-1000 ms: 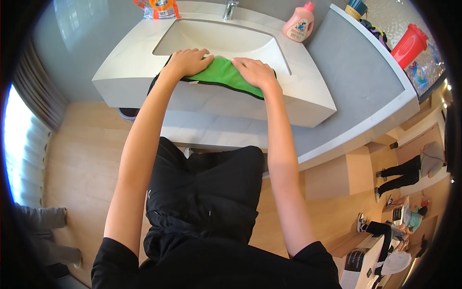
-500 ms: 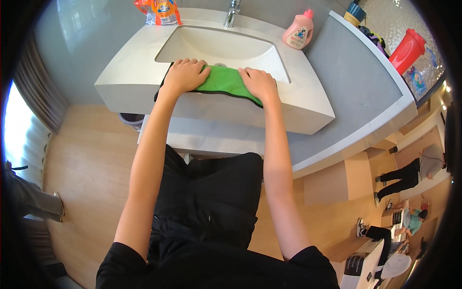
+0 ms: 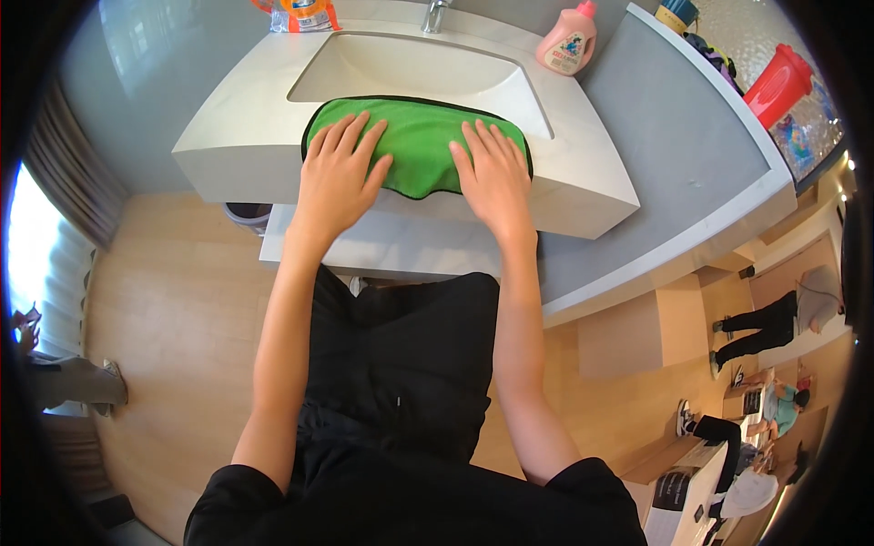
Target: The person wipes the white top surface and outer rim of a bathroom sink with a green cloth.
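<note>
A green cloth (image 3: 421, 146) with black edging drapes over the front rim of the white sink counter (image 3: 238, 127), its lower part hanging down the counter's front face. On its left part lies my left hand (image 3: 341, 173), fingers stretched out and spread. My right hand (image 3: 493, 173) rests the same way on its right part, fingers extended and pointing away from me. Neither hand grips the cloth. Just behind the cloth is the white basin (image 3: 419, 73), whose near rim the cloth partly covers.
A chrome faucet (image 3: 434, 15) stands behind the basin. An orange bag (image 3: 305, 14) sits at the back left, a pink bottle (image 3: 566, 41) at the back right. Beyond a grey partition (image 3: 674, 136) is a red container (image 3: 780, 86). Other people are at both sides, a bin (image 3: 248, 215) below.
My hands have drawn back toward me and opened flat on the cloth. The cloth now lies wider over the rim, showing more green, with its edge hanging lower in front.
</note>
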`<action>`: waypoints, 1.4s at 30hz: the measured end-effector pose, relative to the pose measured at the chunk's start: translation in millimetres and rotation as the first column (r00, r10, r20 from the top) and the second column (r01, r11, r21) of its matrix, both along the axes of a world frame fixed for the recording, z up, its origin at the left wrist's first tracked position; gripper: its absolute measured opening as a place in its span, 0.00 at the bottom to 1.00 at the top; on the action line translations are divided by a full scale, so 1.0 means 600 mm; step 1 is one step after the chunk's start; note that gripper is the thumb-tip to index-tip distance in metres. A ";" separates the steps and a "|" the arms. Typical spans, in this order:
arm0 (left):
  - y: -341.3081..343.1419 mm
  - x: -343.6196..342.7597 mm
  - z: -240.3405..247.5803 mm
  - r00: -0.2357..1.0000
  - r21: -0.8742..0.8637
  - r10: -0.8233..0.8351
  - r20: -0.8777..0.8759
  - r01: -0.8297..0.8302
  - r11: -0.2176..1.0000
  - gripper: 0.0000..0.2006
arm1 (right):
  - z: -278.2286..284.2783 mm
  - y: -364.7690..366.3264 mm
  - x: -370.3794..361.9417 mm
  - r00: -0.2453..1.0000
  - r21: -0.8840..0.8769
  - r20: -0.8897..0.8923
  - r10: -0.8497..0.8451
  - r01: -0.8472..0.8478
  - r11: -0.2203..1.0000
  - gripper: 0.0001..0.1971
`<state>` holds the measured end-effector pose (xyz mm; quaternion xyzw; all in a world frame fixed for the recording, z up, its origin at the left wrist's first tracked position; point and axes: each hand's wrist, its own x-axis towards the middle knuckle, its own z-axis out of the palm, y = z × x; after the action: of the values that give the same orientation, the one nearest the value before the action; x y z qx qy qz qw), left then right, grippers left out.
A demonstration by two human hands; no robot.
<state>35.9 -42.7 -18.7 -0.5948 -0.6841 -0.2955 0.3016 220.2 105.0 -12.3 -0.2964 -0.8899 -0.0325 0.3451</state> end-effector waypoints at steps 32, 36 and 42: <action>0.151 -0.124 0.064 0.949 -0.583 0.196 0.248 -0.016 0.812 0.26 | 0.069 0.132 -0.095 0.905 -0.369 0.425 -0.033 0.206 0.906 0.30; 0.145 -0.115 0.057 0.955 -0.586 0.190 0.227 -0.022 0.810 0.25 | 0.062 0.130 -0.082 0.942 -0.338 0.329 -0.069 0.185 0.923 0.28; 0.127 -0.126 0.036 0.996 -0.533 0.086 -0.009 -0.078 0.842 0.19 | 0.078 0.095 -0.074 0.942 -0.395 0.336 -0.019 0.160 0.905 0.25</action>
<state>-39.4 33.4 2.6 -0.6230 -0.7663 -0.0856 0.1318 175.5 161.9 34.4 -0.3948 -0.9059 0.0938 0.1209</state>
